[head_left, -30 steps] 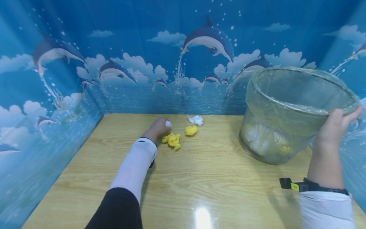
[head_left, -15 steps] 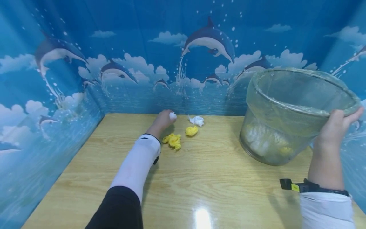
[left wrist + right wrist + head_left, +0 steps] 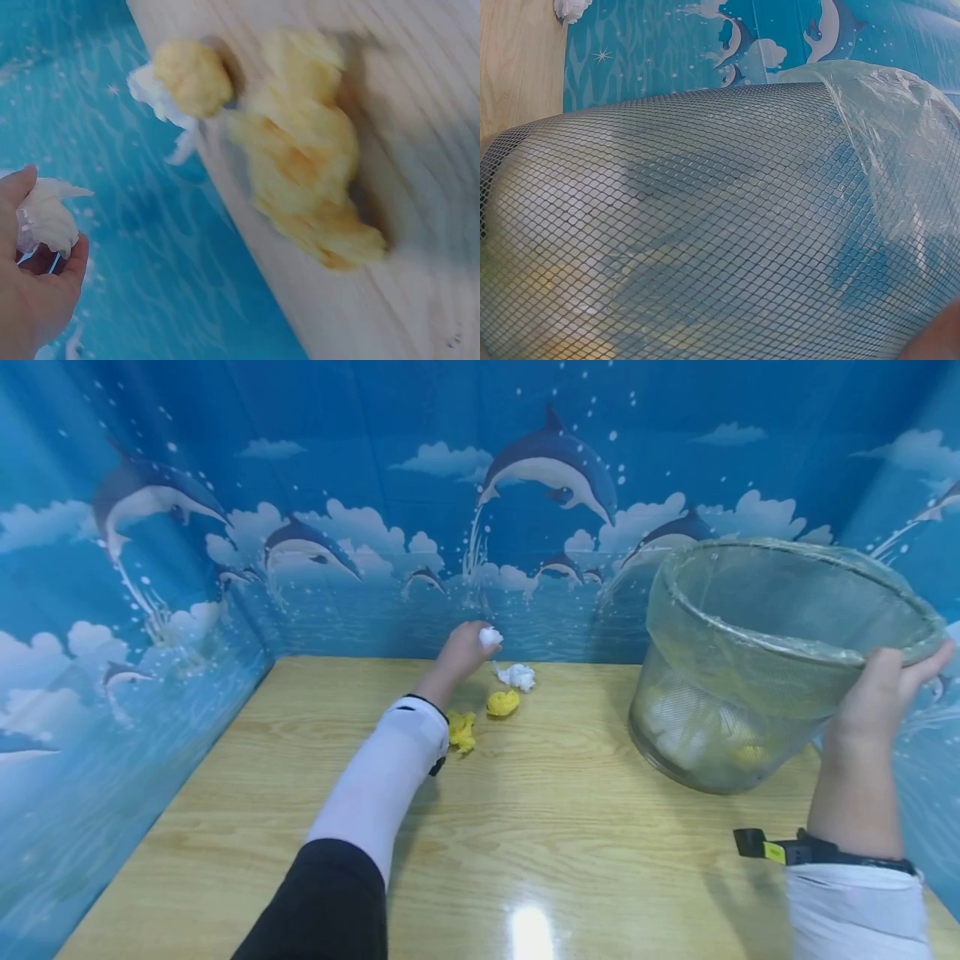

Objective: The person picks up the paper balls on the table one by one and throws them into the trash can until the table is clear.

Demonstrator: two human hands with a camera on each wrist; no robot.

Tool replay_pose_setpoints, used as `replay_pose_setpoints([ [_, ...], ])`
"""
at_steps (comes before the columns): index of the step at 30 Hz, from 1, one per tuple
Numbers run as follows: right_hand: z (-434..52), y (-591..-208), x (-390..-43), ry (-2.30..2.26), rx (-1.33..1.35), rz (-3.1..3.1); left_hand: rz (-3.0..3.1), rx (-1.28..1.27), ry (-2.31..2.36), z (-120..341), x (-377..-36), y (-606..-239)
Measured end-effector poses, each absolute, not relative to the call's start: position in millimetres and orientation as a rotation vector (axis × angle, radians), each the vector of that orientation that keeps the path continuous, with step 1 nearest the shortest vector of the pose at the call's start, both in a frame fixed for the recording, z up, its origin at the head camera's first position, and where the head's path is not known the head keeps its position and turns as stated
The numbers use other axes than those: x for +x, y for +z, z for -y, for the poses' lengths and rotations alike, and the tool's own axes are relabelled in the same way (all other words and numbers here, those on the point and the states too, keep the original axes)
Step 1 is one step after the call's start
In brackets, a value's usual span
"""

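My left hand [image 3: 463,653] pinches a crumpled white paper ball [image 3: 491,637] above the far part of the table; the left wrist view shows the white paper [image 3: 51,217] between thumb and fingers. My right hand [image 3: 877,702] grips the rim of a mesh wastebasket [image 3: 720,693], which leans toward me at the right. A pale green bag [image 3: 772,652] lines it and folds over its rim. White and yellow crumpled papers show through the mesh at its bottom. Below my left hand lie a yellow paper ball [image 3: 502,702], a looser yellow paper [image 3: 462,732] partly behind the wrist, and a white paper [image 3: 517,676].
The wooden table [image 3: 570,827] ends at the back against a blue dolphin-print curtain [image 3: 337,602], which also runs along both sides. Several crumpled papers sit near the far edge, left of the wastebasket.
My left hand has lifted and moved right toward the wastebasket with the white paper ball, its forearm now partly covering the looser yellow paper. My right hand and the wastebasket have stayed put.
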State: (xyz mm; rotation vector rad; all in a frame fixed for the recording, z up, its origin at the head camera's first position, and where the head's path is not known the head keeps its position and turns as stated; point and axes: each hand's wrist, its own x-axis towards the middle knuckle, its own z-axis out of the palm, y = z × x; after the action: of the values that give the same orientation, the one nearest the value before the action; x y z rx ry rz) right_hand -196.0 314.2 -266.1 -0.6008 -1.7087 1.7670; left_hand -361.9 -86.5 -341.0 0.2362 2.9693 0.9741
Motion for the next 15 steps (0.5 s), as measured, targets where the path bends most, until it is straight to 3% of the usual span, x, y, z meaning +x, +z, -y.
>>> replay_pose_setpoints([
  [15, -313, -265, -194, 1.763, -0.589, 1.698, -2.961, 0.343, 1.162, 31, -352, -308],
])
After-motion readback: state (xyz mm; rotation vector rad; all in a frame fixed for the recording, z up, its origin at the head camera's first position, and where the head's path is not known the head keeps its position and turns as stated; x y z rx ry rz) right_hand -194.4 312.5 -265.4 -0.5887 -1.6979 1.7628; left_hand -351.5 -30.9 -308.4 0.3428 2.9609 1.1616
